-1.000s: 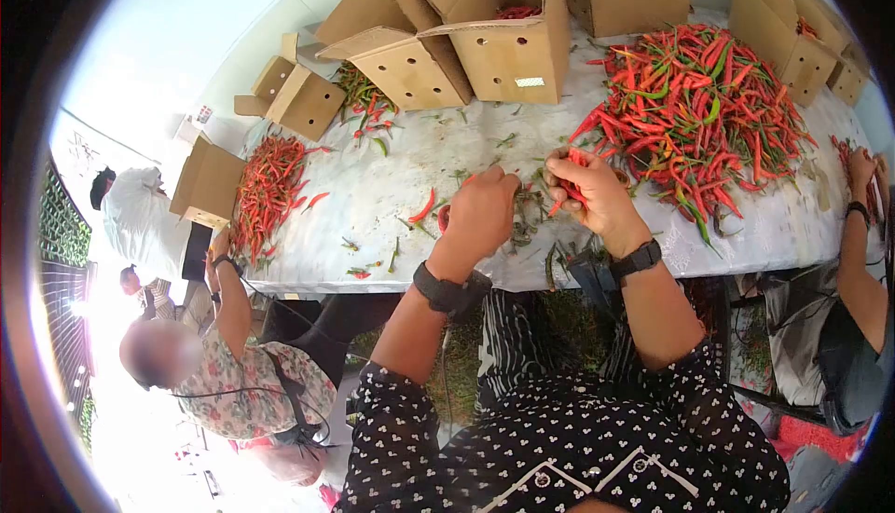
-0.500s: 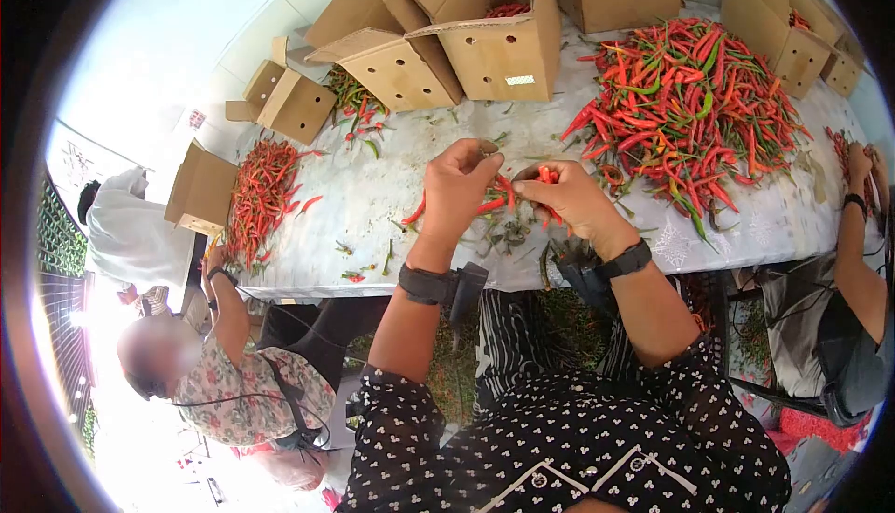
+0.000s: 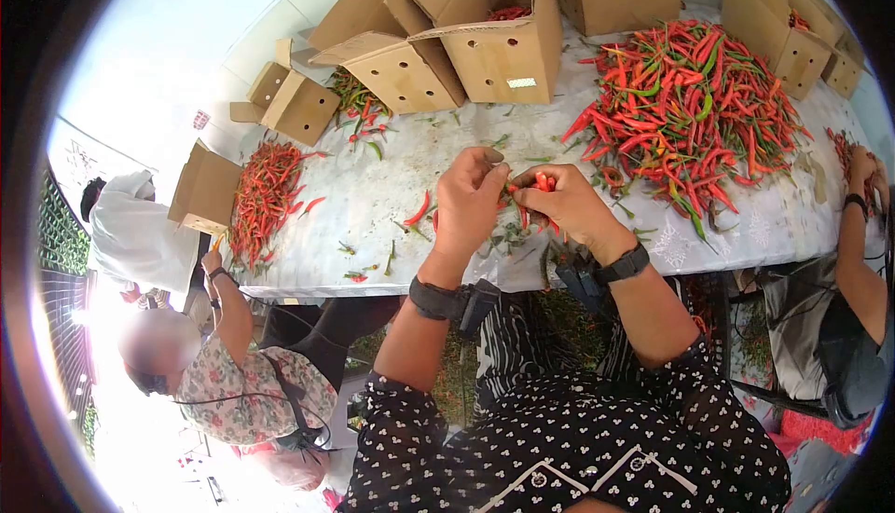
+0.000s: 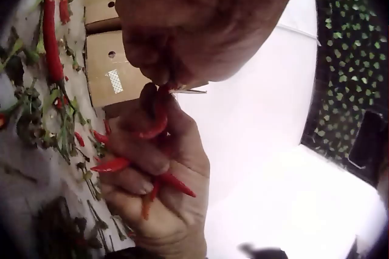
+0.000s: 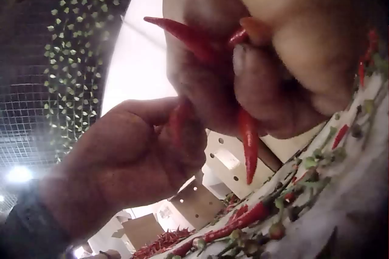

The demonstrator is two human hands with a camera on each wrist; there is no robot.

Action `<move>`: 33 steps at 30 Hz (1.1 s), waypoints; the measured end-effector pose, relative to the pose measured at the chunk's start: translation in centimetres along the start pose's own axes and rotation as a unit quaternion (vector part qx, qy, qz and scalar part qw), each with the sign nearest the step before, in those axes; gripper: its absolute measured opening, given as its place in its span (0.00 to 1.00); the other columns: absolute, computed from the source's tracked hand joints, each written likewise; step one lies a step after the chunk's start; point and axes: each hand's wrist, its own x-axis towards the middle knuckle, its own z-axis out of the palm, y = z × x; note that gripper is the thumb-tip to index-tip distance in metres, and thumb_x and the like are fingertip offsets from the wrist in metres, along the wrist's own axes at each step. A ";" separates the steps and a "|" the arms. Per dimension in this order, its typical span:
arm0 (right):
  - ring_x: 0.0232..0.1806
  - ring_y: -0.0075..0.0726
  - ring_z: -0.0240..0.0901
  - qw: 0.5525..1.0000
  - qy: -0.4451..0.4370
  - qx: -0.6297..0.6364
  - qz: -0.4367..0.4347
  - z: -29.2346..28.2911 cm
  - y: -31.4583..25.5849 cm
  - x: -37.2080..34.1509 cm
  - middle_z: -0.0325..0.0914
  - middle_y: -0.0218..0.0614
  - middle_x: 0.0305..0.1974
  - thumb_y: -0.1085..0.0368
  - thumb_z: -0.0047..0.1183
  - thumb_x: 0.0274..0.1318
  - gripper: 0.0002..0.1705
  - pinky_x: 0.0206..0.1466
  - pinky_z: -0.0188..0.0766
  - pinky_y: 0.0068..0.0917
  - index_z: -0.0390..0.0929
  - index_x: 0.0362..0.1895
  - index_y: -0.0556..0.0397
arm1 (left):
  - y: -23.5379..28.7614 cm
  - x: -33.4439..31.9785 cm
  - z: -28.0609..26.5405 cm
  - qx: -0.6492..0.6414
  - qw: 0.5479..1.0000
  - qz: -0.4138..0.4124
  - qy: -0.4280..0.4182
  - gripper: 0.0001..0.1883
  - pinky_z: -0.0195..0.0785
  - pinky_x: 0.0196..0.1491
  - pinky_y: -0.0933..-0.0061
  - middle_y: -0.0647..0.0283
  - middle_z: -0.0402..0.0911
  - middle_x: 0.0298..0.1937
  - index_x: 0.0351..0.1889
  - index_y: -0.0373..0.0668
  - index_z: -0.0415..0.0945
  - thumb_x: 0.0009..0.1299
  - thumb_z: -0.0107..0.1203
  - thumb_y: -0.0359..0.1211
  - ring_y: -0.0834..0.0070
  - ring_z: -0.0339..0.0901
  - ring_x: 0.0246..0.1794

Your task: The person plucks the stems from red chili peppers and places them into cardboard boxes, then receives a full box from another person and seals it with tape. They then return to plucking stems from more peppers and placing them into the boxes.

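Several red chilies stick out between the curled fingers of the right hand. The left hand meets it from the left, thumb and forefinger pinching the end of a curved red chili. In the left wrist view, the left hand is above and the right hand below. The right wrist view shows the right hand close up with chili tips protruding, and the left hand touching beside it. A large heap of red and green chilies lies to the right.
Cardboard boxes line the table's far side. A smaller chili heap lies at the left near an open box. Stems and loose chilies litter the table. A person in a floral shirt sits left; another person's arm reaches in at right.
The left hand has swung up and turned since a second ago, and has come close against the right hand's fingertips. The right hand has moved slightly left and down, still gripping chilies.
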 end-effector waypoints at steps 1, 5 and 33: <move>0.14 0.17 0.62 1.000 -0.002 -0.014 -0.007 0.1 -0.2 -0.1 0.71 0.27 0.16 0.66 0.52 0.49 0.08 0.15 0.57 0.17 0.76 0.31 0.59 | 0.2 0.0 0.0 -0.046 0.998 -0.038 -0.006 0.06 0.60 0.23 0.85 0.69 0.72 0.22 0.37 0.35 0.71 0.64 0.50 0.27 0.87 0.66 0.21; 0.14 0.16 0.61 0.999 -0.024 0.025 -0.030 -0.4 -0.1 0.0 0.71 0.28 0.17 0.67 0.51 0.49 0.08 0.14 0.56 0.16 0.75 0.31 0.59 | 0.8 0.1 -1.1 -0.207 0.968 -0.141 -0.017 0.06 0.58 0.23 0.86 0.70 0.71 0.22 0.37 0.37 0.71 0.66 0.47 0.29 0.87 0.65 0.20; 0.12 0.15 0.58 0.991 -0.005 -0.131 0.021 -0.1 -1.4 -0.4 0.70 0.26 0.13 0.62 0.57 0.47 0.10 0.14 0.52 0.17 0.76 0.25 0.56 | 0.3 0.2 -0.9 0.050 0.993 -0.044 -0.102 0.06 0.60 0.24 0.76 0.64 0.74 0.19 0.24 0.36 0.72 0.59 0.55 0.28 0.80 0.68 0.19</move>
